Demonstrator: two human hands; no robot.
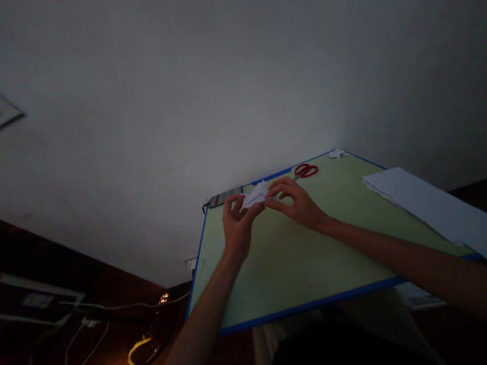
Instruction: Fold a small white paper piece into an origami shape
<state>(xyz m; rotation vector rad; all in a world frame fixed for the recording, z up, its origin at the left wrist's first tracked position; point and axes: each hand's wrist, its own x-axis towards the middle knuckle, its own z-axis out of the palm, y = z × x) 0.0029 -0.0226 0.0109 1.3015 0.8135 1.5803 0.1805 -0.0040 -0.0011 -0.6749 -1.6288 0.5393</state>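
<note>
Between my two hands is a small piece of folded white paper (255,195), with pointed corners sticking up, held above the far left part of the table. My left hand (237,223) pinches its left and lower edge between thumb and fingers. From the other side, my right hand (293,201) grips the right edge with thumb and fingertips. Just beyond my right hand lie scissors (306,170) with red handles, their blades partly hidden behind the hand. A dark phone-like slab (224,197) rests at the table's back left corner, behind my left hand.
The pale green table (313,260) has a blue edge and stands against a grey wall (222,85). A stack of white paper (436,208) overhangs its right side. Another folded white paper piece (337,153) sits at the far corner. White cables (131,305) run at the lower left.
</note>
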